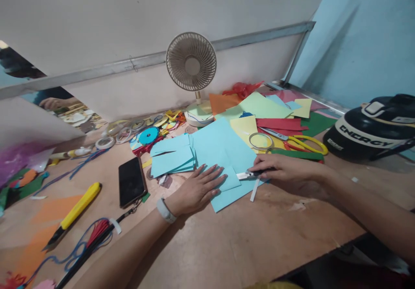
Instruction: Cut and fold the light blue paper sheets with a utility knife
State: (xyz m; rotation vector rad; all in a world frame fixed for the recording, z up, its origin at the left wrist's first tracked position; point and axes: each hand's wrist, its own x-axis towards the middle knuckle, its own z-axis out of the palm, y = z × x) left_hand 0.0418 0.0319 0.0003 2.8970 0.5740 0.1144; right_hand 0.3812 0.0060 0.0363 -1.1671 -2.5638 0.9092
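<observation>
Your left hand (197, 188) lies flat, fingers spread, pressing the light blue paper (223, 159) on the table (227, 245). Your right hand (285, 172) has its fingers closed around a small cutter (248, 175) at the paper's edge.

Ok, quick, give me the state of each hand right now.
Left hand: open, flat on the light blue paper.
Right hand: closed on a small cutter at the paper's edge.
</observation>
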